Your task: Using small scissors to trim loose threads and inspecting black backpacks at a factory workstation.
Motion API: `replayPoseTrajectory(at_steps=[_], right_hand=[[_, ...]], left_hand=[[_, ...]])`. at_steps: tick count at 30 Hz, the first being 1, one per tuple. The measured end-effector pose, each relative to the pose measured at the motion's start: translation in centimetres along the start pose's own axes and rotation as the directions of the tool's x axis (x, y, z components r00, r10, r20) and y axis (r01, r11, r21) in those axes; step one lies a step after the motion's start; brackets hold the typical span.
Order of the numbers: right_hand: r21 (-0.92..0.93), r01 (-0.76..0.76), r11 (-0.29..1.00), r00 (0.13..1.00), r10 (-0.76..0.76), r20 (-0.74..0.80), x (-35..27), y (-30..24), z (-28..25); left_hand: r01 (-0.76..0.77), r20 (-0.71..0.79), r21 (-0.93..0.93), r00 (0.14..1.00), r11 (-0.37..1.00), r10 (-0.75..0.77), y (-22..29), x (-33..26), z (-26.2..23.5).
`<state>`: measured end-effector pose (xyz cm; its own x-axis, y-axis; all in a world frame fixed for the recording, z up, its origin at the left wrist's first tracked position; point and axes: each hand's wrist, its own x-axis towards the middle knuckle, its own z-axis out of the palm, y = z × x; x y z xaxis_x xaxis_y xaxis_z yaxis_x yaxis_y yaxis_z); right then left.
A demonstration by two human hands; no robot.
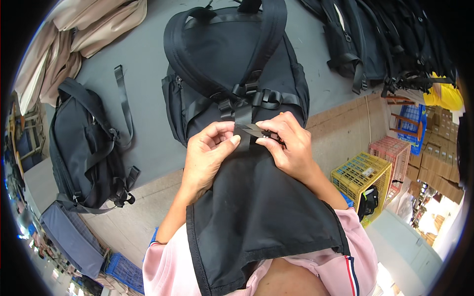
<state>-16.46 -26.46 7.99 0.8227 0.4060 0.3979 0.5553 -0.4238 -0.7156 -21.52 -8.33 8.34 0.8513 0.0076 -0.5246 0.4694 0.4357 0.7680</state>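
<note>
A black backpack (pixel 224 56) lies on the grey table in front of me, its padded shoulder straps and buckles facing up. My left hand (pixel 207 154) pinches a black webbing strap (pixel 243 114) between thumb and fingers at the backpack's near edge. In my right hand (pixel 290 144) is a small pair of thread snips (pixel 255 131). Their blades point left and meet the strap beside my left fingertips. Whether the blades touch a thread there is too small to make out. A black fabric panel (pixel 261 212) spreads below my hands over my front.
Another black backpack (pixel 81 148) rests at the table's left edge, with beige fabric pieces (pixel 94 29) behind it. More black bags (pixel 380 39) are piled at the far right. Yellow (pixel 363 170) and pink crates (pixel 390 150) stand on the floor to the right, near stacked cardboard boxes (pixel 439 158).
</note>
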Motion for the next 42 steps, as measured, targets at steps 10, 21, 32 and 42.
replayPoseTrajectory(at_steps=[10, 21, 32, 42], right_hand=[[0.026, -0.091, 0.995, 0.986, 0.087, 0.141, -0.1, -0.1, 0.0], [-0.092, -0.179, 0.979, 0.967, 0.193, 0.167, 4.3, -0.2, 0.7], [-0.021, 0.016, 1.0, 0.86, -0.003, 0.51, 8.2, 0.4, 9.5], [-0.233, 0.083, 0.969, 0.766, 0.087, 0.637, 6.6, 1.7, 9.5]], left_hand=[[0.082, -0.003, -0.123, 0.997, 0.989, -0.083, 0.4, 0.2, -0.2], [-0.147, -0.183, 0.554, 0.939, 0.82, 0.292, 1.8, 0.6, -4.8], [0.066, -0.427, 0.714, 0.831, 0.697, 0.358, -2.6, 11.8, -12.8], [0.121, -0.379, 0.773, 0.876, 0.623, 0.299, -3.0, 6.6, -8.2]])
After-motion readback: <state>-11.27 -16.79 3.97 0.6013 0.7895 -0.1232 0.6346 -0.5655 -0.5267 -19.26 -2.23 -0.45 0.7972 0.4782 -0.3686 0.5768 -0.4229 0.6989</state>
